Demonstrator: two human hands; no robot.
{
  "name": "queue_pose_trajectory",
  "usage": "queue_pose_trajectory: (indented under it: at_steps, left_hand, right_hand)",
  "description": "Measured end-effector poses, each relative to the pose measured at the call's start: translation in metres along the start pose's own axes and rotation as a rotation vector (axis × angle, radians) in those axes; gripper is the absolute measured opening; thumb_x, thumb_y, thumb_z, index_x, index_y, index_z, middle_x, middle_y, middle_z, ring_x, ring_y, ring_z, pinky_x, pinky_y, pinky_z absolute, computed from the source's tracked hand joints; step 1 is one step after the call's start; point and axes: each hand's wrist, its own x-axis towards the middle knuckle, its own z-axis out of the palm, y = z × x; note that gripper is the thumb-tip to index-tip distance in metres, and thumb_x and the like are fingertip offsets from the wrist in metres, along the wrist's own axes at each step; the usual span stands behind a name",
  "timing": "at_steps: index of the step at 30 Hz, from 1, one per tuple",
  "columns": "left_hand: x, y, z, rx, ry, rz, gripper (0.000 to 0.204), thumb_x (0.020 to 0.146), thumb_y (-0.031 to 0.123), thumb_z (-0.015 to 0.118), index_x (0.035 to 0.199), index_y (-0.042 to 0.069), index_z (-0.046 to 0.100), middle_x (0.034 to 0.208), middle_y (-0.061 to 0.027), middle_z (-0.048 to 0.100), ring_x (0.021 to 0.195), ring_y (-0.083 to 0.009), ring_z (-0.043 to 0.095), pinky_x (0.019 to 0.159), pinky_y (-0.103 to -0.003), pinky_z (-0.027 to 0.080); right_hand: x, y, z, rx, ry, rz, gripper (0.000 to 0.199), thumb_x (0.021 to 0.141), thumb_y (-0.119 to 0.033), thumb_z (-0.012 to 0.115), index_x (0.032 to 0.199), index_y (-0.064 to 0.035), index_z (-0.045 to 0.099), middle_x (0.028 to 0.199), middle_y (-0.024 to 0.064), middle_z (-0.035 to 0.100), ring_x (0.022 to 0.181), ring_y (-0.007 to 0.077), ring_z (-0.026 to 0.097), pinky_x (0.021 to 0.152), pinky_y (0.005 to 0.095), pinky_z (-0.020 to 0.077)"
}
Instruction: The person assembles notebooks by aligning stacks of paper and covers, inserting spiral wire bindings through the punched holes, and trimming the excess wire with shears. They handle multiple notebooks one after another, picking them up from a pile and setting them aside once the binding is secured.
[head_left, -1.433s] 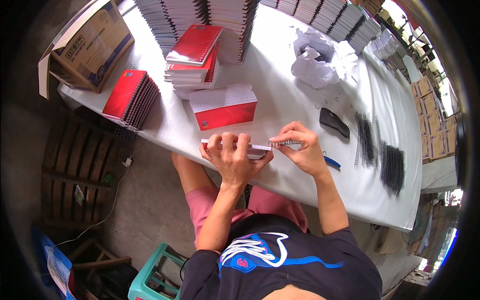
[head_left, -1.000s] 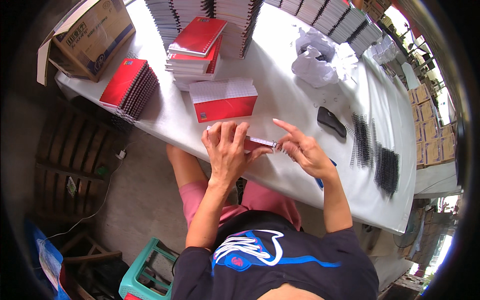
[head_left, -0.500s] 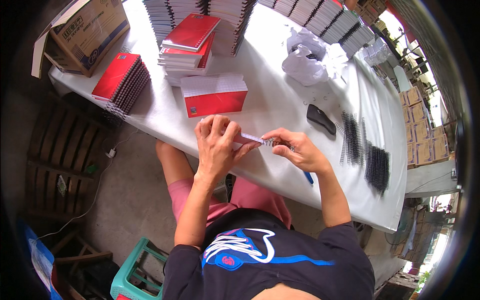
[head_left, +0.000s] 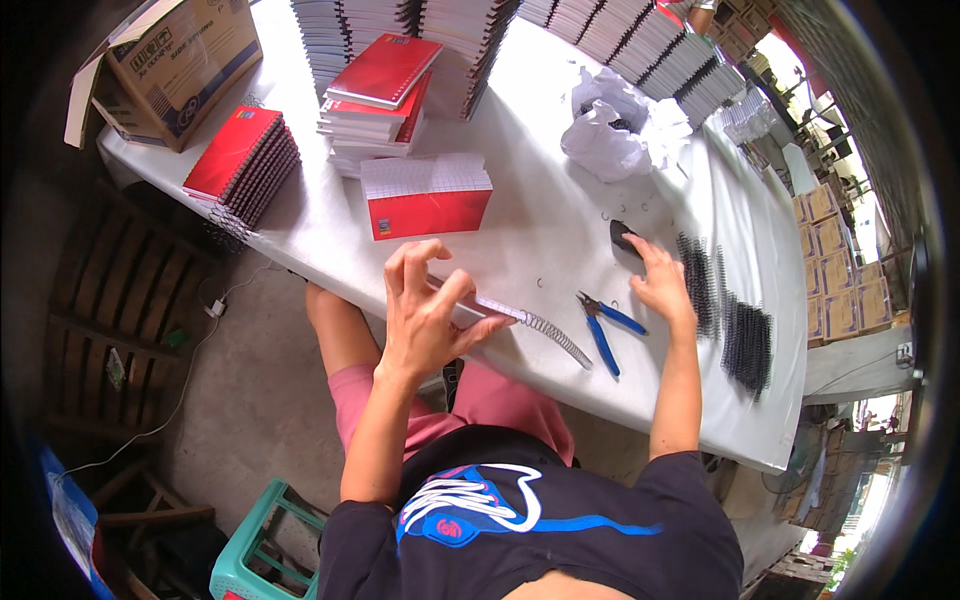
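My left hand is closed around a thin notebook, which it holds upright at the near table edge. A wire-like spiral coil sticks out from the notebook's right end. On the right, my right hand lies over a black oblong object, fingers curved round it; most of the object is hidden under the hand. Blue-handled cutting pliers lie on the table between my hands, jaws apart. Just beyond my left hand is an open red notebook stack with its pages showing.
Black spiral coils lie in rows at the right. Red spiral notebooks and a cardboard box stand at the left. Tall notebook piles and a white plastic bag are farther back. Small coil scraps dot the table.
My right hand has left the coil at the notebook and moved right onto the black oblong object. The coil's free end and the pliers are now uncovered. My left hand still holds the notebook.
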Motion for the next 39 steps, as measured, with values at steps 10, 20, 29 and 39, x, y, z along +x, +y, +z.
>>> queue_pose_trajectory:
  at_steps: [10,20,29,39]
  left_hand:
    - [-0.001,0.0,0.004,-0.047,-0.051,-0.016,0.049,0.057,0.045,0.081,0.072,0.007,0.053,0.122,-0.0128,0.044,0.119,-0.0343,0.036,0.095,-0.047,0.035]
    - [0.003,-0.007,0.01,-0.148,-0.019,0.005,0.05,0.051,0.043,0.083,0.071,0.007,0.054,0.124,-0.0122,0.044,0.124,-0.0364,0.032,0.099,-0.048,0.035]
    - [0.004,-0.009,0.011,-0.259,0.043,-0.119,0.059,0.04,0.043,0.089,0.07,0.008,0.053,0.125,-0.0144,0.037,0.109,-0.0342,0.038,0.083,-0.043,0.044]
    - [-0.002,-0.035,0.038,-0.495,0.168,-0.202,0.09,0.034,0.037,0.095,0.094,0.007,0.036,0.106,-0.0142,0.038,0.099,-0.0251,0.046,0.081,-0.037,0.041]
  right_hand:
    - [-0.01,-0.065,0.006,1.636,-0.06,-0.529,0.028,0.073,0.003,0.064,0.101,0.0034,0.067,0.104,0.0203,0.066,0.09,0.0252,0.064,0.085,0.0352,0.0484]
    - [0.005,-0.094,0.008,1.334,-0.173,-0.546,0.022,0.067,0.005,0.066,0.086,-0.0021,0.073,0.098,0.0222,0.067,0.096,0.0339,0.066,0.097,0.0439,0.0442]
    - [0.009,-0.116,-0.008,1.152,-0.235,-0.76,0.032,0.068,0.011,0.064,0.093,-0.0058,0.073,0.104,0.0151,0.068,0.097,0.0265,0.066,0.083,0.0299,0.0524]
    - [0.008,-0.114,0.009,1.877,-0.224,-0.644,0.026,0.069,0.006,0.065,0.091,-0.004,0.073,0.102,0.0237,0.066,0.096,0.0323,0.066,0.083,0.0348,0.0525]
